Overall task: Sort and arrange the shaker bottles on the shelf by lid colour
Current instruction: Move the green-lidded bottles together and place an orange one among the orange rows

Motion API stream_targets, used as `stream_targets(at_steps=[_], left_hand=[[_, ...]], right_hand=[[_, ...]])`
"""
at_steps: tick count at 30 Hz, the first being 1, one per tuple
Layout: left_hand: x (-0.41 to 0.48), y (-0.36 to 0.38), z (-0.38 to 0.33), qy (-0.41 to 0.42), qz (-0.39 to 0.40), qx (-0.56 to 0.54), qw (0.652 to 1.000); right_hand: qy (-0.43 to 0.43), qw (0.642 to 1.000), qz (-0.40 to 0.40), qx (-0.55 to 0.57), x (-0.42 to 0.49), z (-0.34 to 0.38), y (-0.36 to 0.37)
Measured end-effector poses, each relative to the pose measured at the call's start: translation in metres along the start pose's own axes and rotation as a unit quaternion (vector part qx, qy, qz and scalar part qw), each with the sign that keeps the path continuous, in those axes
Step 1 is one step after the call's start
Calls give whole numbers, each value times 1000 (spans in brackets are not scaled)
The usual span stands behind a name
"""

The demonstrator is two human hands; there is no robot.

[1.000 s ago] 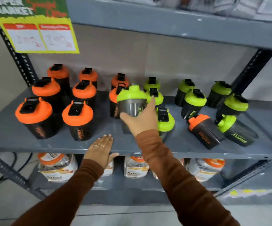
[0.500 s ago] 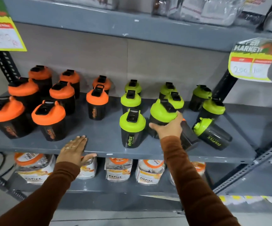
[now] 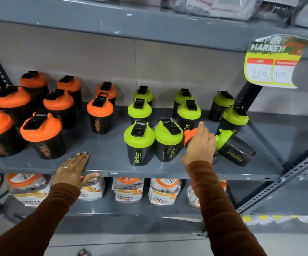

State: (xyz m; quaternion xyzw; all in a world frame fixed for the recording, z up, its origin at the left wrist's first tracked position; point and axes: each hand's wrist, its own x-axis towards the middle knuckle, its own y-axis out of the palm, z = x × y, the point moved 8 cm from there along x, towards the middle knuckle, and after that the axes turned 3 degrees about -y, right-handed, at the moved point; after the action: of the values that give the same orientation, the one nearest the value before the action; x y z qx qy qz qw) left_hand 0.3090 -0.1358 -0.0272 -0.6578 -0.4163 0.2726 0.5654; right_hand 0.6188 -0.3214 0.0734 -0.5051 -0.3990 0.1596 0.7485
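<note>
Black shaker bottles stand on a grey shelf (image 3: 105, 156). Several orange-lid bottles (image 3: 40, 133) are grouped at the left, and several green-lid bottles (image 3: 139, 139) stand in the middle and right. One orange-lid bottle (image 3: 188, 136) lies tipped among the green ones, its body hidden under my right hand (image 3: 200, 145), which rests over it with the fingers stretched out. A green-lid bottle (image 3: 235, 149) lies on its side just right of that hand. My left hand (image 3: 73, 168) lies flat on the shelf's front edge and holds nothing.
A yellow price sign (image 3: 273, 65) hangs from the upper shelf at the right. Pouches with orange labels (image 3: 127, 189) fill the shelf below. A slotted metal upright (image 3: 286, 178) slants along the right side. Bare shelf shows between the two colour groups.
My right hand set a green-lid bottle upright in the front row, let it go and moved right onto the tipped orange-lid bottle. The view shifted right. My left hand stayed on the shelf edge.
</note>
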Motion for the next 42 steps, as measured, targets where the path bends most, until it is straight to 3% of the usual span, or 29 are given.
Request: stream_targets(at_steps=[4, 10, 12, 14, 16, 17, 21, 25, 27, 29, 33, 42], left_hand=[[0, 1, 0, 3, 3, 3, 1000], [-1, 0, -1, 11, 9, 16, 1000], [-2, 1, -2, 16, 17, 17, 1000], [-3, 3, -4, 19, 25, 17, 999], [-2, 1, -5, 24, 16, 20, 999], [-1, -1, -4, 26, 11, 23, 999], [0, -2, -2, 44, 16, 27, 999], [-2, -10, 19, 64, 48, 2, 997], [-6, -15, 33, 50, 73, 19, 996], [-7, -17, 40, 56, 76, 34, 995], [-6, -12, 43, 67, 80, 7, 995], [-8, -8, 38, 94, -5, 13, 996]], right_hand=[[66, 993, 88, -32, 6, -29, 16], [69, 997, 30, -4, -9, -36, 7], [71, 996, -33, 29, -18, -37, -11], [40, 981, -180, 63, -31, -32, -44], [9, 933, -339, 120, -51, -23, -83], [-13, 911, -379, 161, -55, -14, -97], [7, 855, -409, 318, -57, 41, -118], [-45, 823, -356, 440, -52, 134, -104], [-57, 816, -225, 529, -41, 180, -69], [-18, 820, -71, 567, -34, 214, -22], [119, 853, 91, 501, -44, 230, 67], [76, 877, 94, 465, -63, 230, 89]])
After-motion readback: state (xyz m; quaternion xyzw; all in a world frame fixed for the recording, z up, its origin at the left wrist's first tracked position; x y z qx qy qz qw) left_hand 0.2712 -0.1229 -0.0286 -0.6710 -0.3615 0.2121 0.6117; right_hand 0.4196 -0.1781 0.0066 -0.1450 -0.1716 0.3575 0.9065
